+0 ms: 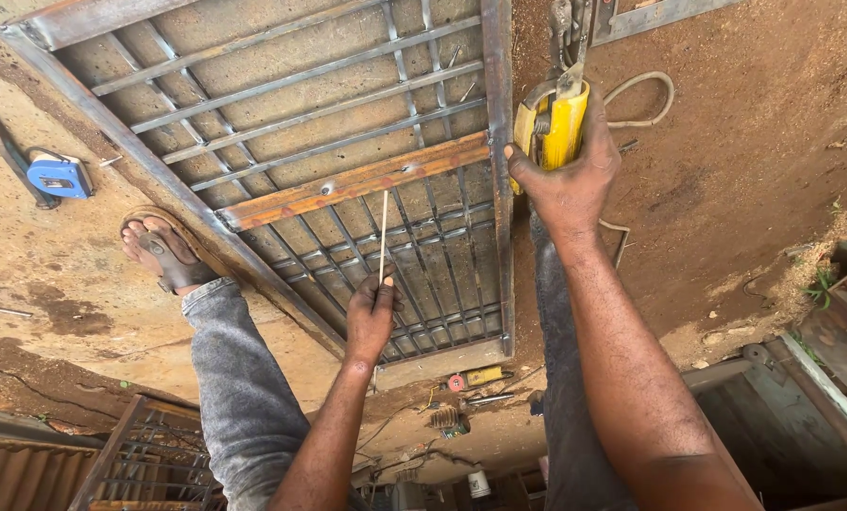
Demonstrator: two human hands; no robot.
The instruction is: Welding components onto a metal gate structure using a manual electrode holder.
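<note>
I am seeing a blue tape measure (59,175) lying on the concrete floor (54,274) off the grille's left edge, and a sandalled foot (163,254) standing just beside that edge. My left hand (370,317) is pinching a thin welding rod (383,237), fingers closed tight on its lower end; the rod's long axis is running nearly straight up the picture, its tip pointing at the rusty flat bar (357,182) lying across the steel grille (300,104). My right hand (567,175) is gripping a yellow electrode holder (563,128) at the grille's right edge, fingers wrapped firmly around it. A cable (646,99) is looping over reddish dirt ground (755,151) farther right.
</note>
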